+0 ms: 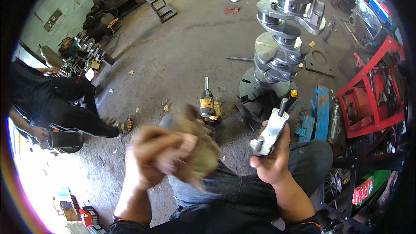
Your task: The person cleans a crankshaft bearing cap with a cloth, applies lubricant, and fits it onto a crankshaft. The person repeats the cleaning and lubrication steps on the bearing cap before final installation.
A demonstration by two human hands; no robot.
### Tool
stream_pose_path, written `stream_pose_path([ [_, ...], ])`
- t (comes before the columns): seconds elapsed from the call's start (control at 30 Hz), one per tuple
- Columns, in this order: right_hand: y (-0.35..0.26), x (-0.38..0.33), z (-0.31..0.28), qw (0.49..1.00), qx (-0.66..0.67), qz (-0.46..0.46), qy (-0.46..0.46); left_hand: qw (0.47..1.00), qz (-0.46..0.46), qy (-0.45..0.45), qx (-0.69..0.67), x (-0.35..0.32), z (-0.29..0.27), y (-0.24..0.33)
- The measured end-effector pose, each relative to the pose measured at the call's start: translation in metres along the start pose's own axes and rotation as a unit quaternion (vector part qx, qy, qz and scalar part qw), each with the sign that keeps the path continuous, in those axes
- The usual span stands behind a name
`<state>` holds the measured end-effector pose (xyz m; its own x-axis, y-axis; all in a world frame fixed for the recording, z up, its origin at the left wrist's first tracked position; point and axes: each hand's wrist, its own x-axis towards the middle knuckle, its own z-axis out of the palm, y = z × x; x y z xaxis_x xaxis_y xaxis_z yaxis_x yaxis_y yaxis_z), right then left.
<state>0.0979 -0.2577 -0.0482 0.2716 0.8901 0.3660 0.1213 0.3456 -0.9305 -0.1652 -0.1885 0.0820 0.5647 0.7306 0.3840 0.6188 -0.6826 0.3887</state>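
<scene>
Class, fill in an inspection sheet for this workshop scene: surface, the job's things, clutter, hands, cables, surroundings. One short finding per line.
Surface: bare, stained concrete floor.
Job's things: metal part in right hand; crumpled rag, blurred, in left hand.
Clutter: yellow power tool, blue tools, red metal frame.
Hands: both closed on their things.
Cables: dark tangle at lower right, unclear.
Surroundings: upright crankshaft on a round base; another person sits left.

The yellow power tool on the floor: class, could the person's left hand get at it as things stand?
Probably not at once. The left hand is bunched around a rag, so its fingers are taken up. The yellow power tool stands just beyond the knees with nothing lying across the way.
</scene>
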Motion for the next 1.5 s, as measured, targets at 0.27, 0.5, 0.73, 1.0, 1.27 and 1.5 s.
stream_pose_path([
  [0.27,-0.012,0.001,0.0,0.974,0.193,0.119,-0.001,0.975,-0.112,-0.182,0.067,-0.022,-0.018,-0.018],
  [0.5,-0.003,-0.002,0.007,0.983,0.176,0.057,-0.015,0.985,-0.099,-0.141,0.004,-0.015,-0.003,-0.001],
  [0.73,0.003,-0.009,0.009,0.989,0.138,0.028,-0.039,0.955,0.003,-0.129,-0.267,0.001,0.024,0.032],
  [1.0,0.003,-0.011,0.006,0.994,0.066,-0.014,-0.081,0.896,0.032,-0.152,-0.416,0.007,0.049,0.049],
  [1.27,-0.009,0.001,0.0,0.987,-0.034,-0.129,-0.085,0.837,-0.146,-0.114,-0.514,0.002,0.056,0.039],
  [1.5,-0.019,0.002,0.001,0.983,0.061,-0.063,-0.161,0.875,-0.159,-0.134,-0.437,0.032,0.079,0.031],
])
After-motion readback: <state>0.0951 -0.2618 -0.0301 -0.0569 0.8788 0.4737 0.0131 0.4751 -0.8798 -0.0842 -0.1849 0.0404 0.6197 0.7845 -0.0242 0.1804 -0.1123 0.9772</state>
